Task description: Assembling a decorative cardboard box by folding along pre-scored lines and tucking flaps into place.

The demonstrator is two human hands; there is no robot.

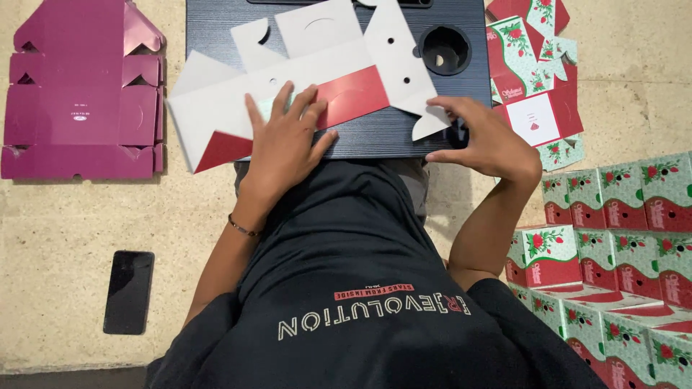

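While the flat white and red box sheet [303, 86] is pressed onto the dark lap bench [404, 137] by the open left hand [285, 140], its pointed flap [425, 122] is pinched by the right hand [483, 137] and should be folded slowly along the crease.

Worktop [375, 140] mostly covered by flat carton blank [303, 79]; bare strip along near edge. Left of worktop: magenta blanks [79, 101], phone [130, 292], open floor btwn. Right: printed blanks [537, 79], stacked boxes [620, 238] block reach.
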